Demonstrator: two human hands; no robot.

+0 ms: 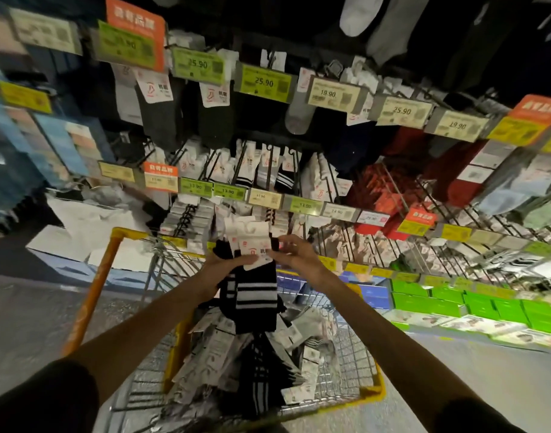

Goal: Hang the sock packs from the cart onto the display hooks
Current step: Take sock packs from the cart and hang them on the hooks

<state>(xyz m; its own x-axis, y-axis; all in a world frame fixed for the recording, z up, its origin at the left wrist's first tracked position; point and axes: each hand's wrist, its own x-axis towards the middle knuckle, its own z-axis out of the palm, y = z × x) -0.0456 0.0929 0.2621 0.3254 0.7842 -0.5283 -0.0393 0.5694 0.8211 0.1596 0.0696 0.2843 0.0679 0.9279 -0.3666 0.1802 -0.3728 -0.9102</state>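
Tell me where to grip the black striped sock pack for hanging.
Pinch the white header card from both side edges, below its hook cutout. The socks hang limp beneath it, so only the card steers, and the cutout stays clear.

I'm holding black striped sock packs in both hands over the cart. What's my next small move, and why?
Probably separate the front pack with your right hand while the left hand holds the other packs. Their card tops overlap in one bunch, so one must come free before it can hang.
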